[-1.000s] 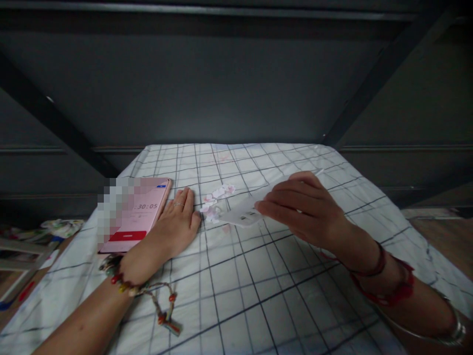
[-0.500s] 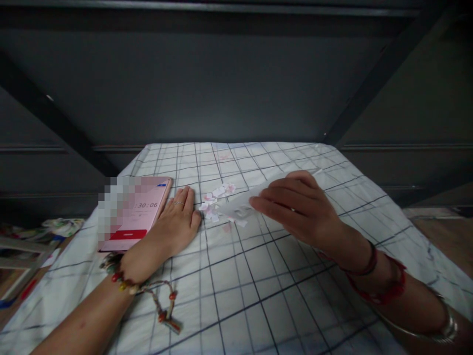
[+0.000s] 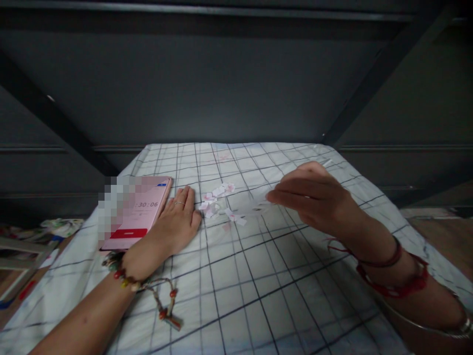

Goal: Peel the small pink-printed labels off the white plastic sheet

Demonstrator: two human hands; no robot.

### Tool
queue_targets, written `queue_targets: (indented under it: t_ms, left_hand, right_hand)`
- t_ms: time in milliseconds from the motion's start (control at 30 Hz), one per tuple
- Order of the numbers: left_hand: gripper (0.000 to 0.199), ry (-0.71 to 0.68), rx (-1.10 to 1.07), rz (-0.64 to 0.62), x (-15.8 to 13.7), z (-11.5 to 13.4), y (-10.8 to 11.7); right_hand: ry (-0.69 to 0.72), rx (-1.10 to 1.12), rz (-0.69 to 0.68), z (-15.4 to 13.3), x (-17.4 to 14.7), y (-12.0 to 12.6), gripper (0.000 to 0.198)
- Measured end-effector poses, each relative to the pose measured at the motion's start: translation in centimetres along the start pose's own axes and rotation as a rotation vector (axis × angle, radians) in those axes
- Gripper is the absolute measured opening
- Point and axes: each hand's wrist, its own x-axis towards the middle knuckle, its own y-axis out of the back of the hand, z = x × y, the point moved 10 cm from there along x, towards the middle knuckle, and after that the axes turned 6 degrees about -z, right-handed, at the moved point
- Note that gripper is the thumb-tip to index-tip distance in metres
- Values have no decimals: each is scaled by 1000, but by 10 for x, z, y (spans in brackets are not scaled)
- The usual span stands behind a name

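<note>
My left hand lies flat on the checked cloth with its fingers stretched out, beside a pink-screened phone. To its right is a small heap of torn white paper scraps, some with pinkish marks. My right hand is closed around a translucent plastic strip, blurred by motion. The strip's left part reaches down toward the scraps, and a pale end sticks out behind the knuckles. Whether the strip touches the scraps I cannot tell.
The white checked cloth covers the table. A dark panel rises behind its far edge. At the lower left stands a light-coloured frame beside crumpled fabric.
My right hand has moved to the right, drawing the plastic strip partly off the paper scraps, so more of them show. My left hand has stayed in place.
</note>
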Motion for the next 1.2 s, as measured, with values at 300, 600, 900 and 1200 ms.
queue_targets:
  t_ms: [300,600,900,1200]
  left_hand:
    - [77,15,3,-16,1,-2,-3]
    - [78,21,-7,-27,-1,-2,-2]
    - [78,-44,12,48,1,-7,-6]
    - [76,-1,35,-15,1,-3,-3]
  right_hand:
    - [7,-2,-39,1,0,-2,20]
    - [-62,35,-1,19,-9,13,29]
    - [-93,51,-61,31,-12,16,41]
    - [-111,-38,85,11,-9,-18,27]
